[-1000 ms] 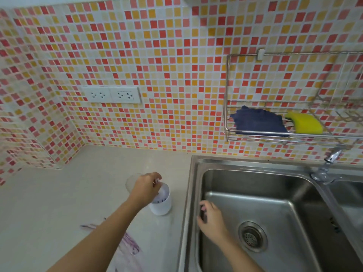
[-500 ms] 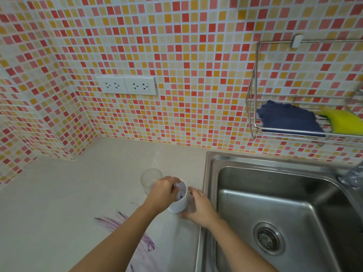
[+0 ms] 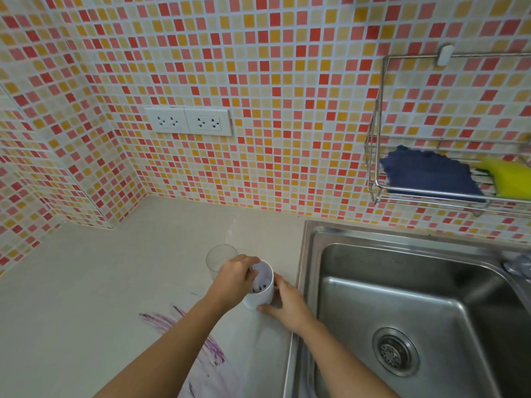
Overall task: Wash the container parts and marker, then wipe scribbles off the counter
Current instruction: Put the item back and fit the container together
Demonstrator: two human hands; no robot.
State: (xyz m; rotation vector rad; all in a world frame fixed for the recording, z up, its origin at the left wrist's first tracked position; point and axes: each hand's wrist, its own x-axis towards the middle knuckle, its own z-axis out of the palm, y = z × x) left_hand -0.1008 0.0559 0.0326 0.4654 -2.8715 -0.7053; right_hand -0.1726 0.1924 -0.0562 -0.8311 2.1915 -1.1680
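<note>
1. white cup (image 3: 260, 285) stands on the bench (image 3: 115, 282) near its right edge, just beside the sink (image 3: 402, 297), tilted a little toward the camera
2. left hand (image 3: 234, 278) is curled over the cup's rim, fingers dipped inside; what they pinch there i cannot tell
3. right hand (image 3: 287, 304) wraps the cup's lower right side, fingers pressed to its wall, thumb near its base
4. clear cup (image 3: 219, 258) stands upright just behind the left hand, touching or nearly touching the white cup; i cannot tell which
5. small dark marks show inside the white cup
6. purple scribbles (image 3: 186, 334) lie on the bench toward its front edge, under the left forearm
7. a wire rack (image 3: 379, 168) on the tiled wall above the sink holds a blue cloth (image 3: 428, 173) with a yellow sponge (image 3: 511, 176) to its right
</note>
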